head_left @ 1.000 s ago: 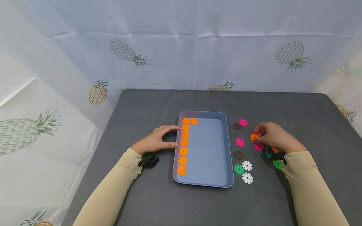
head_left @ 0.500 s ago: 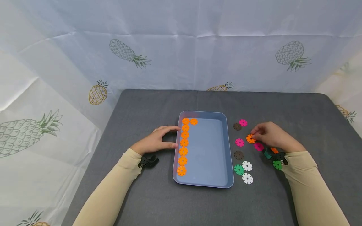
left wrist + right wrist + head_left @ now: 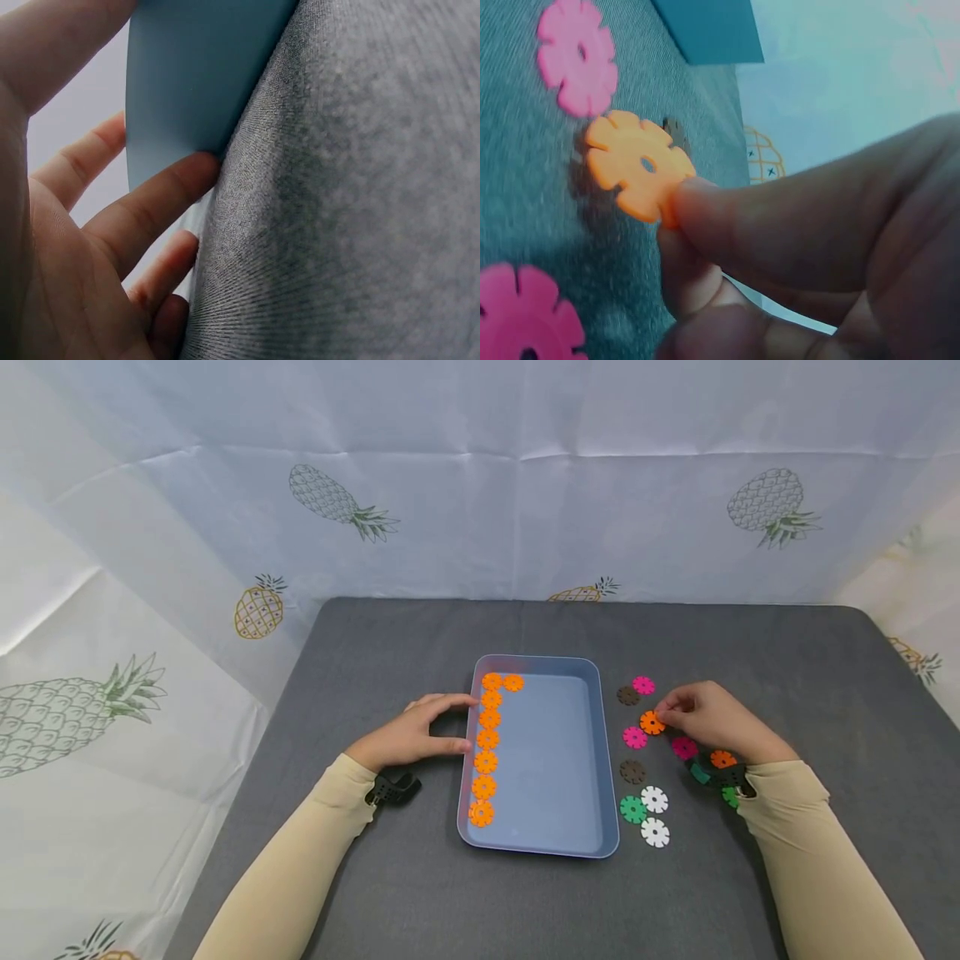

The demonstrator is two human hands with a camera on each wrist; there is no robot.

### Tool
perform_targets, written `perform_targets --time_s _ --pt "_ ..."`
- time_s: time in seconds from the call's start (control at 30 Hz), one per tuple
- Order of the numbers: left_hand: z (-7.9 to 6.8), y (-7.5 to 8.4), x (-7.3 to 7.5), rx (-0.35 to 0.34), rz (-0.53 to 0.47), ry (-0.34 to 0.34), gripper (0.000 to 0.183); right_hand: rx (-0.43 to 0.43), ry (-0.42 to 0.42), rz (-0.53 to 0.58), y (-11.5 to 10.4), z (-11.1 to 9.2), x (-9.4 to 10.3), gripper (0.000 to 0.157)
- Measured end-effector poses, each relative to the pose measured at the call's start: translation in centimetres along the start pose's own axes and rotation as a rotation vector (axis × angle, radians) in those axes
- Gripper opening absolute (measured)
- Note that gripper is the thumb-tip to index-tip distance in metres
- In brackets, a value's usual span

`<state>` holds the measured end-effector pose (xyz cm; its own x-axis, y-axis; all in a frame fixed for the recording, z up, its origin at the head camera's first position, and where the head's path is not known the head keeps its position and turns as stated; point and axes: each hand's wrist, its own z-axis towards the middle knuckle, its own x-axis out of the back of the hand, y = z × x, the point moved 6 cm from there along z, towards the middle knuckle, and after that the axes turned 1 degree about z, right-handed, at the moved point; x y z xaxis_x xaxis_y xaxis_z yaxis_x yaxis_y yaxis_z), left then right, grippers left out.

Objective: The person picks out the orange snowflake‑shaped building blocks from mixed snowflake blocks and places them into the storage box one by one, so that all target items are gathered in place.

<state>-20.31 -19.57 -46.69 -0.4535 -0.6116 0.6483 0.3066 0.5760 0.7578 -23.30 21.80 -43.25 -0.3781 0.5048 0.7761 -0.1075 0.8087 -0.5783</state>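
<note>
Between thumb and forefinger, my right hand [image 3: 708, 718] pinches an orange notched disc [image 3: 652, 722] by its edge. In the right wrist view that orange disc [image 3: 641, 165] is tilted and lifted a little off the cloth, beside a pink disc [image 3: 577, 56]. My left hand [image 3: 416, 731] rests against the left wall of a shallow blue-grey tray [image 3: 551, 852], thumb and fingers spread and straight. The left wrist view has its fingertips touching the outer side of the tray [image 3: 195, 67]. Inside the tray, orange discs [image 3: 487, 739] run down the left side, with one more [image 3: 513, 682] beside the top one.
Right of the tray lie pink discs [image 3: 634, 737], brown discs [image 3: 632, 772], white discs [image 3: 655, 832] and a green disc [image 3: 632, 810]. Near my right wrist are another pink disc [image 3: 684, 748], an orange disc [image 3: 723, 759] and a partly hidden green disc [image 3: 730, 796]. Grey cloth [image 3: 405, 643] covers the table.
My right hand has lifted the orange disc and shifted left toward the tray, uncovering more of the orange disc near its wrist. The left hand and the tray stay put.
</note>
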Motion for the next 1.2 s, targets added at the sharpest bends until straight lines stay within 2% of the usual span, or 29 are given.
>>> perform_targets --time_s 0.5,0.77,1.2 --pt "0.2 0.1 0.4 0.008 0.02 0.0 0.07 -0.041 0.051 0.078 -1.0 0.6 -0.2 0.024" --pt "0.4 0.3 0.4 -0.003 0.013 0.005 0.07 -0.059 0.076 0.108 -1.7 0.9 0.5 0.029" --pt "0.3 -0.1 0.1 0.006 0.006 0.008 0.069 -0.039 0.042 0.132 -3.6 2.2 1.1 0.03"
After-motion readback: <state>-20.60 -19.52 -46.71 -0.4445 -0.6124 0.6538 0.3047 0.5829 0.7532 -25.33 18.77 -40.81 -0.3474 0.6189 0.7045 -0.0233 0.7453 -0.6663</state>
